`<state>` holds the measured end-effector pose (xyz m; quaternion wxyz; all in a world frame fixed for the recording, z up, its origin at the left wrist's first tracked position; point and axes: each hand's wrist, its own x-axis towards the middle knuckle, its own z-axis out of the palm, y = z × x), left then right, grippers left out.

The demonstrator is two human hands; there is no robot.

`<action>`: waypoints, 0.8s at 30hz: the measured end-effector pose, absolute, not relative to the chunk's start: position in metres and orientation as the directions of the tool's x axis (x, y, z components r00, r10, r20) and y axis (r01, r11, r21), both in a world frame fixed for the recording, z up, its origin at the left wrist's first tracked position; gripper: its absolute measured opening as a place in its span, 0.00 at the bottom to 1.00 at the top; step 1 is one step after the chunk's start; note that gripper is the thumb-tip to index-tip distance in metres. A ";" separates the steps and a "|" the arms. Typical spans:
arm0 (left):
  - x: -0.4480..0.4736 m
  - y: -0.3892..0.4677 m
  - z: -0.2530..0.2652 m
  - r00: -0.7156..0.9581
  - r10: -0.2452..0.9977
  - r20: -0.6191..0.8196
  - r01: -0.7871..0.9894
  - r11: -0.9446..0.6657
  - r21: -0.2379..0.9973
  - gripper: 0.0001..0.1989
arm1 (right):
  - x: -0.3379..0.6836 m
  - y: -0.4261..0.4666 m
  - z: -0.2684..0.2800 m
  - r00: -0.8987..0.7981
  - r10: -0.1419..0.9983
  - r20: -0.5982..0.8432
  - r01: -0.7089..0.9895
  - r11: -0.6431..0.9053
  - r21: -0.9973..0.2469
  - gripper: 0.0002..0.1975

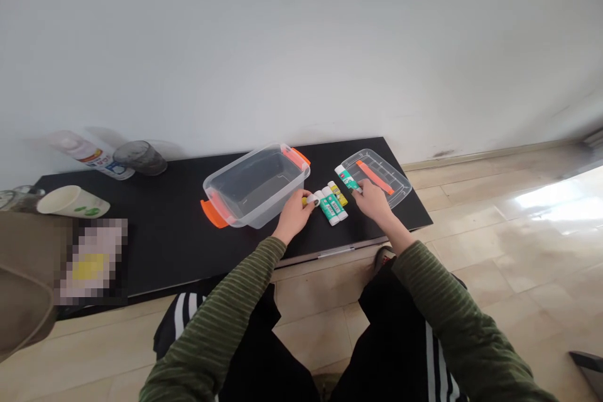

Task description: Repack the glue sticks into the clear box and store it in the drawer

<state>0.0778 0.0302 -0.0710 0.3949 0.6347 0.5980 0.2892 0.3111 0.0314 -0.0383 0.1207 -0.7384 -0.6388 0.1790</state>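
Note:
My left hand is closed around a small yellow-and-white glue stick, its end poking out past the fingers. In my right hand is a green-and-white glue stick, gripped at its near end above the lid's left edge. Between both hands several glue sticks lie side by side on the black table: green-and-white ones and a yellow one. A clear plastic box with orange latches stands open, left of my left hand. Its clear lid with an orange handle lies under my right hand.
At the table's left end are a spray can, a dark glass and a paper cup. A blurred-out item lies near the front left edge. The wall rises behind the black table.

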 end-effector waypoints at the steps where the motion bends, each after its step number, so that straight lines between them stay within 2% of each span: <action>1: 0.078 0.030 -0.070 0.103 0.982 -0.161 0.384 0.110 0.917 0.08 | 0.311 0.027 -0.037 0.081 0.993 -0.086 0.883 -0.112 -0.456 0.14; 3: 0.078 0.027 -0.066 0.118 0.951 -0.288 0.056 0.283 0.958 0.10 | 0.309 0.018 -0.035 -0.001 0.999 -0.045 0.827 -0.025 -0.561 0.13; 5: 0.077 0.023 -0.061 0.165 0.919 -0.358 -0.205 0.387 0.899 0.10 | 0.306 0.007 -0.034 -0.079 0.997 -0.008 0.755 0.055 -0.654 0.12; 8: 0.077 0.017 -0.055 0.209 0.900 -0.381 -0.383 0.434 0.815 0.08 | 0.301 -0.006 -0.034 -0.166 0.985 0.044 0.679 0.147 -0.719 0.13; 15: 0.074 0.012 -0.047 0.204 0.911 -0.358 -0.442 0.412 0.797 0.05 | 0.298 -0.015 -0.031 -0.208 0.971 0.122 0.717 0.236 -0.655 0.12; 24: 0.070 0.007 -0.048 0.233 0.917 -0.324 -0.366 0.391 0.844 0.12 | 0.297 -0.018 -0.025 -0.178 0.963 0.201 0.629 0.268 -0.730 0.16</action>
